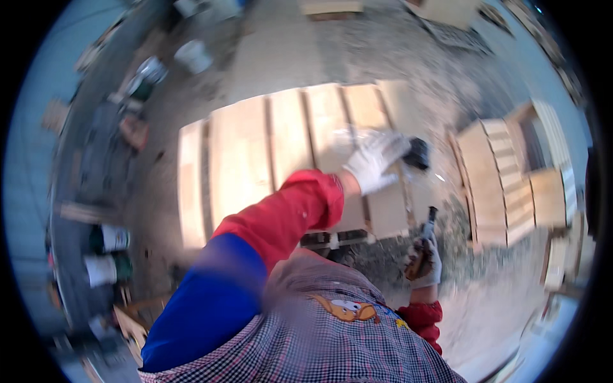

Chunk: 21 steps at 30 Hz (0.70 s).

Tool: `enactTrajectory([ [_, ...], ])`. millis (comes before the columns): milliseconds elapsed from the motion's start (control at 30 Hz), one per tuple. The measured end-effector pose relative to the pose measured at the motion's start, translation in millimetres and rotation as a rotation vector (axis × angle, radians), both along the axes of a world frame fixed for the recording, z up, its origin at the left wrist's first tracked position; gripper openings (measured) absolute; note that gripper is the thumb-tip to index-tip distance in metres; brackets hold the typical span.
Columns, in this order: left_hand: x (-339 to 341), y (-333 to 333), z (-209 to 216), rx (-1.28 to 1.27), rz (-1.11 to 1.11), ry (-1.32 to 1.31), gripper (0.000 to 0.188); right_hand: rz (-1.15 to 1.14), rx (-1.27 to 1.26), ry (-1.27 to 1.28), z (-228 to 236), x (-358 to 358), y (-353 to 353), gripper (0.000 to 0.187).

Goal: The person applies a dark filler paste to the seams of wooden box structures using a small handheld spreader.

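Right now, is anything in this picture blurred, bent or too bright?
In the head view, the pale boards are washed bright at left; the upper-left white bucket and left hand look soft; a hazy smear crosses the blue sleeve; surroundings bow toward the black rim.

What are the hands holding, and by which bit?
The right hand holds a slim tool by its near end, with its dark tip sticking out. The left hand is by a black thing; blur hides whether it's held.
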<state>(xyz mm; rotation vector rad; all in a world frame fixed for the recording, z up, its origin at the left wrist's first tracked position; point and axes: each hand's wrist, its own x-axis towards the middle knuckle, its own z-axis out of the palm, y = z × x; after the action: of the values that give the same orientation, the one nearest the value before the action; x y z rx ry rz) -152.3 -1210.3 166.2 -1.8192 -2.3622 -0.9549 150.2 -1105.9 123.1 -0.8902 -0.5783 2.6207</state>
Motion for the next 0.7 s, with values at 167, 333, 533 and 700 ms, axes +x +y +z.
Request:
enactTrajectory([
  [167,5.2,-166.2,4.2,0.057,0.298,-0.149,0.057,0.192,0.097,0.057,9.8,-63.4,5.3,0.046],
  [333,0.5,-360.6,-14.7,-0.063,0.985,-0.027,0.063,0.418,0.162,0.064,24.0,-129.2,-21.4,0.046],
  [533,-21.7,-492.0,-49.9,-0.205,1.515,-0.764,0.078,0.590,0.192,0.073,31.8,-162.1,-85.1,0.045],
  [700,-31.5,-497.9,-71.3,0.354,1.046,-1.865,0.068,0.550,0.208,-0.045,21.6,-155.1,-140.2,0.048],
])
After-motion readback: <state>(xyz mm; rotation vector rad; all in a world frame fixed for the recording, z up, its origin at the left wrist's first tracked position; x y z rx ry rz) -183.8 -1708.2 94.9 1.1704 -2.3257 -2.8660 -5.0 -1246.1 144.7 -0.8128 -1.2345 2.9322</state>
